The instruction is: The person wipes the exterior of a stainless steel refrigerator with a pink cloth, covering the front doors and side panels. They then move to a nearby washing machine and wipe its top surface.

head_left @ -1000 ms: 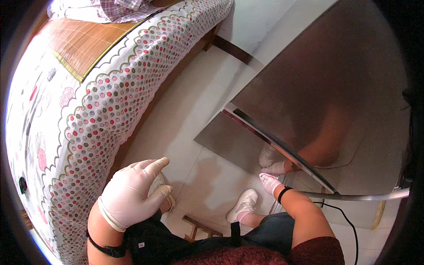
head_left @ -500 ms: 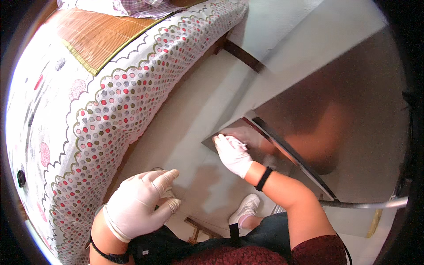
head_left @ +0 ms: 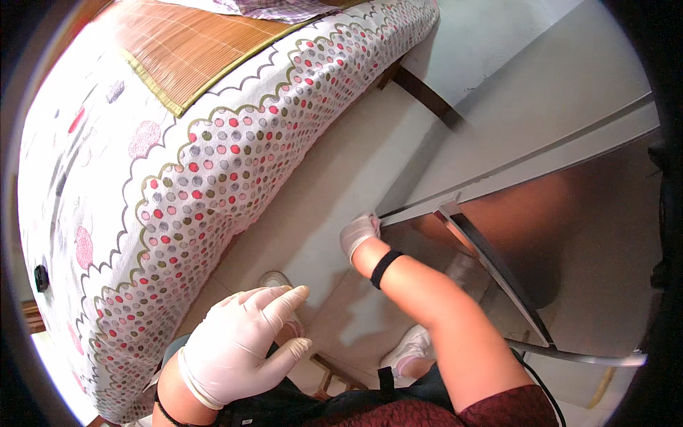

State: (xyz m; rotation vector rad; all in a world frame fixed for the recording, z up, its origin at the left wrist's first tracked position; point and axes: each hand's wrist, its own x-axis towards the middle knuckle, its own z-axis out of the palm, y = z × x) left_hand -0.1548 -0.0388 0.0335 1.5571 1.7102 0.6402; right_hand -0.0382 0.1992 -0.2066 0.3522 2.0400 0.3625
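My right hand (head_left: 361,235), in a white glove, is at the near left corner of a glossy dark cabinet-like appliance (head_left: 597,213). Its fingers curl around the panel's edge, closed on a pinkish-white cloth (head_left: 374,222) that is almost wholly hidden. A dark ridge (head_left: 491,270) divides the reflective front into two panels, and a light grey strip (head_left: 526,162) runs along their edge. My left hand (head_left: 245,341), gloved in white too, hangs in the air at lower left. Its thumb stands apart from the bent fingers, with nothing held.
To the left stands a bed with a dotted cover (head_left: 235,156) and a bamboo mat (head_left: 206,43). Pale floor (head_left: 306,206) lies between bed and appliance. A white shoe (head_left: 411,346), a small wooden stool (head_left: 331,373) and a round pale object (head_left: 274,279) are low in view.
My right hand has moved from the glossy front panel to its outer edge, hiding most of the cloth. The grey edge strip now shows. The view has shifted; my left hand keeps its pose.
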